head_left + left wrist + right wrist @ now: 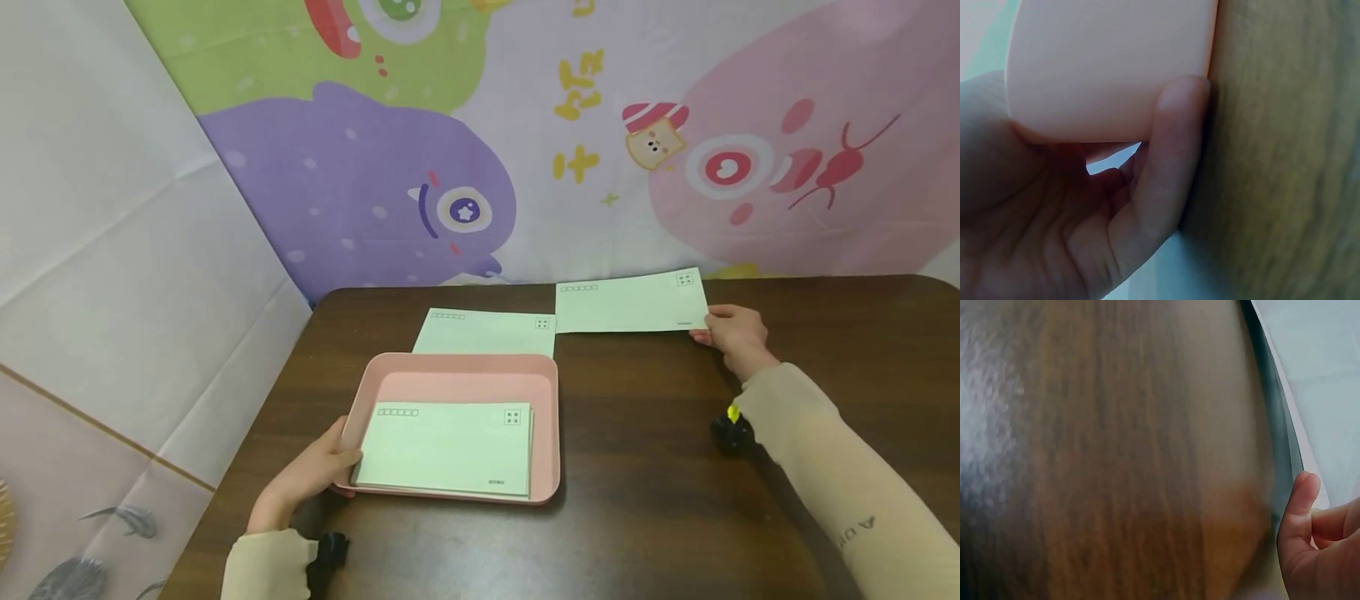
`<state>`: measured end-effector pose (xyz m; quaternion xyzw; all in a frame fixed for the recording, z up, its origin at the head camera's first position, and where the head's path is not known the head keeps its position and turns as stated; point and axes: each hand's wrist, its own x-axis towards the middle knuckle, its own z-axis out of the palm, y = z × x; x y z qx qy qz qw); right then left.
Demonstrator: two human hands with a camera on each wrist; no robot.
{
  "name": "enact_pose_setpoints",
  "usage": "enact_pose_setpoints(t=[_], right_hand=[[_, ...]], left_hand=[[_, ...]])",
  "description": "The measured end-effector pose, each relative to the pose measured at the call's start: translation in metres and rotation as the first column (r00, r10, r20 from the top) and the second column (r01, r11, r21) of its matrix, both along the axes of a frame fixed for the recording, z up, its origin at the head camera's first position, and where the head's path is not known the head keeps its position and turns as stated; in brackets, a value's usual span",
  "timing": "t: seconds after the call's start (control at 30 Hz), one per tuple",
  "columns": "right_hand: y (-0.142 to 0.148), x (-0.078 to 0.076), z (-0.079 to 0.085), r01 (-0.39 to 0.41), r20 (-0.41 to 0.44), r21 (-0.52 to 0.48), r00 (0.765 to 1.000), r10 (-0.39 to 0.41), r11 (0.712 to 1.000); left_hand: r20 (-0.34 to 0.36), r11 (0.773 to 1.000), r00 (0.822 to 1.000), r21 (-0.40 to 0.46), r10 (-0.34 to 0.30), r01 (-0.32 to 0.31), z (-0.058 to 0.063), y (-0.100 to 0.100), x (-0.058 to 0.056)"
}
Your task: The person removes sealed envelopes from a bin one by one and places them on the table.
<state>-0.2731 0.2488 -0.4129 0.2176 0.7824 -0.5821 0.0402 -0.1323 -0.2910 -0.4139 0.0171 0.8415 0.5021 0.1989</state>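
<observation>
A pink tray point(465, 364) holds a small stack of pale green envelopes point(450, 450), the top one face up with a row of boxes and a stamp square. My left hand point(315, 462) grips the tray's left side near the front corner, thumb over the rim; in the left wrist view its fingers curl under the tray wall point(1110, 75). At the back of the table my right hand point(737, 333) pinches the right end of a single envelope point(630, 304). The right wrist view shows that hand point(1316, 537) at the envelope's edge.
Another envelope point(483, 333) lies behind the tray, its lower part hidden by the tray's back rim. A dark wooden table point(637, 467) bears everything. Behind it hangs a cartoon-printed cloth point(540, 225), and a white wall covering point(150, 233) stands to the left.
</observation>
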Motion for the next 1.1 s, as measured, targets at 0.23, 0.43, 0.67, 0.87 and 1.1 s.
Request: enact_pose_setpoints(t=[0.23,0.43,0.67,0.87,1.1], right_hand=[[-0.0003,-0.0002,-0.0008,0.014,0.018,0.012,1.0,-0.014,1.0],[0.0013,-0.0004,-0.0011,0.006,0.02,0.025,1.0,-0.006,1.0],[-0.0006,0.0011,-0.0021,-0.01,-0.002,0.107,1.0,0.01,0.994],[-0.0012,0.0007,-0.0026,0.008,-0.019,0.128,1.0,-0.006,0.992],[-0.0023,0.0011,-0.0025,0.009,-0.019,0.199,1.0,-0.006,0.98]], left_hand=[[0.005,1.0,1.0,-0.008,0.008,-0.008,0.0003,0.0005,0.0003],[0.002,1.0,1.0,-0.01,0.011,-0.011,0.0011,0.0008,0.0003],[0.003,1.0,1.0,-0.012,0.014,-0.014,-0.0006,0.0003,-0.0003],[0.008,1.0,1.0,-0.01,0.016,-0.016,-0.0005,0.0004,0.0],[0.004,1.0,1.0,-0.001,0.01,-0.01,0.001,0.0004,0.0006]])
